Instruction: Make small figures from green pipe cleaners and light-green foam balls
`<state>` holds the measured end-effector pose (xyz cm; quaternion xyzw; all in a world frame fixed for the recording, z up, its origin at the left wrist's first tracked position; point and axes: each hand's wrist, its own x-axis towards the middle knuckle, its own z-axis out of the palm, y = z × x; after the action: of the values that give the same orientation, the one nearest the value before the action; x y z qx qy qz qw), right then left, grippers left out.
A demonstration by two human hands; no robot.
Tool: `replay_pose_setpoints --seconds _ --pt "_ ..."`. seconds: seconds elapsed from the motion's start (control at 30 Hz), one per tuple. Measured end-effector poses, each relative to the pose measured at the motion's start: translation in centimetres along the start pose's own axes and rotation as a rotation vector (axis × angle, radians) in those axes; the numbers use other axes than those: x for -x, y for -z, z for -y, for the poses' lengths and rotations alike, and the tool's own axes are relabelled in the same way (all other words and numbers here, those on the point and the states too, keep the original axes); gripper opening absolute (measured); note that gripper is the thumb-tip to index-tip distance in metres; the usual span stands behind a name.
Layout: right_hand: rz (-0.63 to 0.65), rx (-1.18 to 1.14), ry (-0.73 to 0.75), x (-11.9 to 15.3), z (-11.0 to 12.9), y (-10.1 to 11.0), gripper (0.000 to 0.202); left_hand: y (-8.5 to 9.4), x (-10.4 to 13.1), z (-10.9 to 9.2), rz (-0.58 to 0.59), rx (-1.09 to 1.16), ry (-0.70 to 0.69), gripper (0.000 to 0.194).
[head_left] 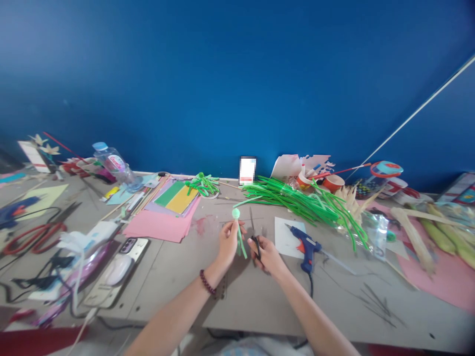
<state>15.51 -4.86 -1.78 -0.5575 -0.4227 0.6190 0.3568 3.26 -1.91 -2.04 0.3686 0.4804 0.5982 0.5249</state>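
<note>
Between the fingers of my left hand (227, 241) is a light-green pipe-cleaner piece (236, 213), its round coiled top pointing up and its thin stems hanging below the fingers. Dark-handled scissors (257, 243) are in my right hand (270, 256), the blades pointing up and away, just right of the stems and apart from them. Behind both hands a bundle of bright green pipe cleaners (297, 200) lies on the table. Some shorter bent green pieces (204, 184) are heaped to its left.
A blue glue gun (306, 245) rests partly on white paper to the right. Coloured sheets (159, 225), a phone (117, 272), red-handled scissors (35, 238) and a plastic bottle (117, 165) occupy the left. Corn husks (417, 237) lie far right. A blue wall (237, 89) stands behind.
</note>
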Motion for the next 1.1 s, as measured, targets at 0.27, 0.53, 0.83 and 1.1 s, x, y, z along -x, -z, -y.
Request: replay_pose_setpoints --seconds 0.27,0.53,0.83,1.1 --pt "0.011 -0.012 0.033 0.0 -0.3 0.1 0.048 0.0 0.0 0.1 0.001 -0.001 -0.007 0.035" --pt "0.017 -0.025 0.062 -0.7 -1.3 0.3 0.049 0.1 -0.1 0.2 0.007 -0.006 -0.013 0.036" --pt "0.003 -0.031 0.073 -0.6 -1.3 0.2 0.047 0.0 0.0 0.2 0.008 0.021 0.008 0.038" --pt "0.004 -0.029 0.058 -0.6 -1.1 0.2 0.047 0.1 -0.1 0.3 0.005 0.032 0.04 0.04"
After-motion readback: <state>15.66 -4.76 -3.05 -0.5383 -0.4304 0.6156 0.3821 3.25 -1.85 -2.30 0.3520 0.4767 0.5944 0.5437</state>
